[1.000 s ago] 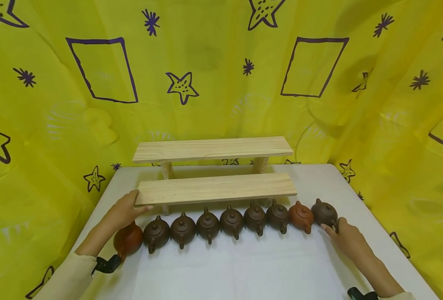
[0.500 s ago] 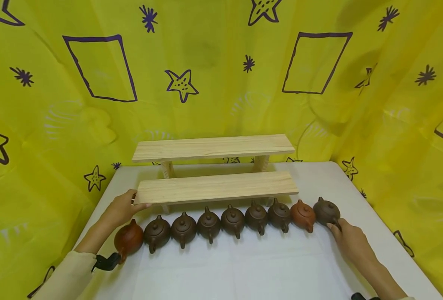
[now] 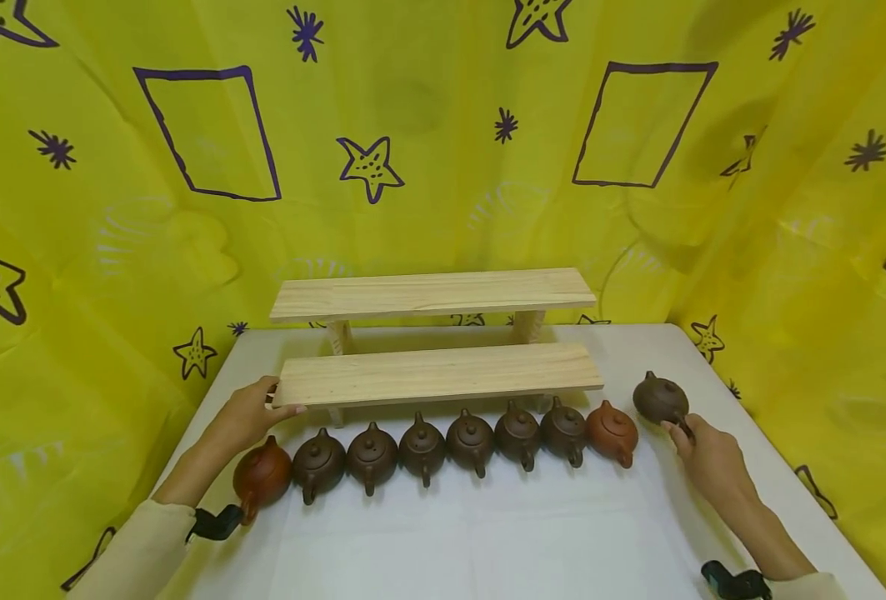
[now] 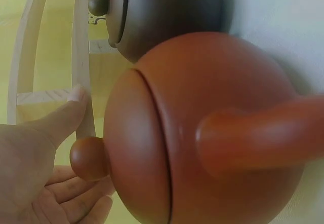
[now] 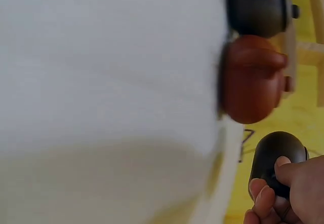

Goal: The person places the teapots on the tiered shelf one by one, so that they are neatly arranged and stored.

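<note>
In the head view my right hand point(image 3: 713, 467) pinches the handle of a dark brown teapot point(image 3: 660, 398) at the right. The right wrist view shows this teapot point(image 5: 278, 155) held up, away from the row, thumb pressed against the handle. My left hand point(image 3: 240, 421) grips the left end of the lower wooden shelf point(image 3: 443, 375), thumb along its front edge. Just below that hand stands a reddish teapot point(image 3: 262, 473), large in the left wrist view, where its body partly covers my left fingers point(image 4: 76, 198).
Several dark brown teapots point(image 3: 422, 448) and another reddish teapot point(image 3: 612, 432) stand in a row before the shelf, handles towards me. The upper shelf board point(image 3: 435, 294) stands behind. Patterned yellow cloth point(image 3: 443, 225) surrounds the white table point(image 3: 473, 542).
My right hand has lifted the dark teapot from the right end of the row and moved it up and away to the right. The left hand stays at the shelf end.
</note>
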The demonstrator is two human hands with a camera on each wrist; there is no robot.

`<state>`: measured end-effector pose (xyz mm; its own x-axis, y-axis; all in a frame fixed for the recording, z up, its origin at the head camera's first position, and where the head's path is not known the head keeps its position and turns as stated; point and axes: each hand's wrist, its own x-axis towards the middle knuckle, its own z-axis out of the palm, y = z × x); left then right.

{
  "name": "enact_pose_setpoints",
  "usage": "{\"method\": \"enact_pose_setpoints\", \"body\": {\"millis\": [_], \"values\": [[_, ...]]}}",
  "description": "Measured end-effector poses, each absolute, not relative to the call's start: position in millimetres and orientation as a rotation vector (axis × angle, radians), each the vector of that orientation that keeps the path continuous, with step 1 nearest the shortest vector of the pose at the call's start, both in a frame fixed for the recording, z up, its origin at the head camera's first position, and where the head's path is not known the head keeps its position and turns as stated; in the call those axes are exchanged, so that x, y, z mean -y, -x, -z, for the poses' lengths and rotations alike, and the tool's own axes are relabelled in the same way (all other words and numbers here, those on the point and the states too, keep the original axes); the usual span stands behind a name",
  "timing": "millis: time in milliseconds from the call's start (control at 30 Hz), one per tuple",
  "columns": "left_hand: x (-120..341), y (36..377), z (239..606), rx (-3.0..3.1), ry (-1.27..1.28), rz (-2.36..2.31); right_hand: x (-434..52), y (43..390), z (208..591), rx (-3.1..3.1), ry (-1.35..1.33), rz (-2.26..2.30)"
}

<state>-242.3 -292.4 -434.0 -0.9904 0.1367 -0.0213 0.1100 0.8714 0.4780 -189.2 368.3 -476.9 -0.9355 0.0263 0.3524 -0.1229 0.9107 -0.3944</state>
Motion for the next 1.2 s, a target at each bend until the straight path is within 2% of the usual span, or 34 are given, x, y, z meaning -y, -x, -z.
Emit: {"method": "enact_pose_setpoints", "body": {"millis": [400,567,867,1200], "values": [[294,242,437,-2.992,-0.185,-0.771,-334,257,377,2.69,-0.153,-0.627],[294,242,437,-2.997,-0.168,-0.781,-311,285,347,2.741,-0.159,-0.677],[294,242,438,-2.994,-0.16,-0.803,-278,321,337,2.817,-0.228,-0.674],[293,243,438,-2.996,-0.171,-0.818,-256,334,336,2.859,-0.244,-0.727]]}}
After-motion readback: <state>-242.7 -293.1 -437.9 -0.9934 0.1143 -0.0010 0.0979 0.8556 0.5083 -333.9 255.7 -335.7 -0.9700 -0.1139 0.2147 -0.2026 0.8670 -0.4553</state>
